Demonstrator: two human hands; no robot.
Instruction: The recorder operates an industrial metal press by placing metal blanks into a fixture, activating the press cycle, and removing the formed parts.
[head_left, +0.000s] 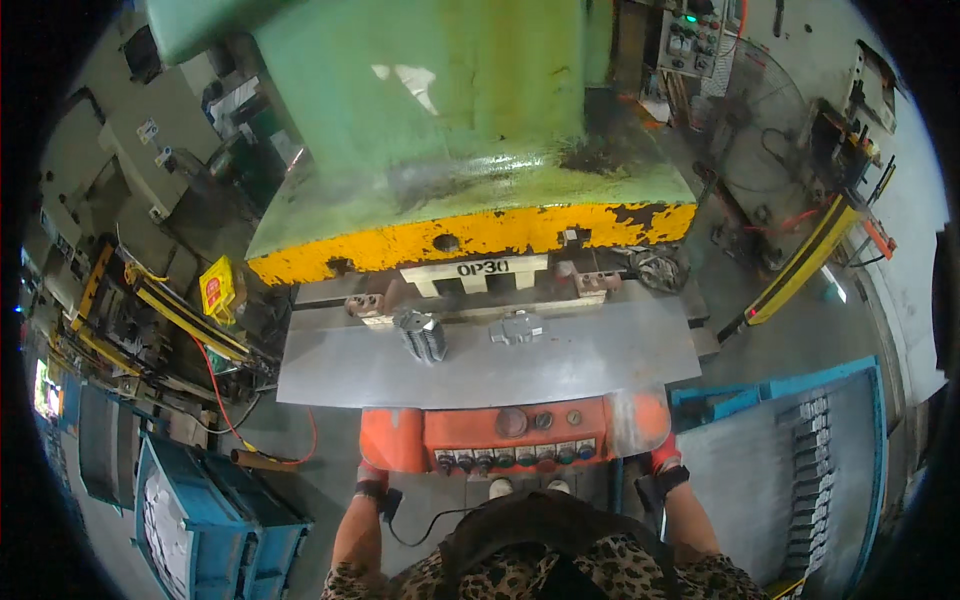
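Nearest, the person's red-gloved left hand [372, 474] is at the left end of the orange control box [480, 428], and the right hand [664, 455] is at its right end; the box hides the fingers, so I cannot tell whether either hand is open, closed or gripping. Working the press controls with both hands seems to be the step in hand, and the next move would call for an even action at both ends, with arms clear of the tooling. Past the box, a steel plate [610, 362] carries a stack of grey metal parts [421, 336] in its left half, nearer the rear edge than the front. One more grey part [517, 328] lies to the right of the stack, apart from it, near the middle of the rear edge. Beyond that edge sits a cream tooling block [478, 275], below the press's yellow-fronted green ram [400, 243]
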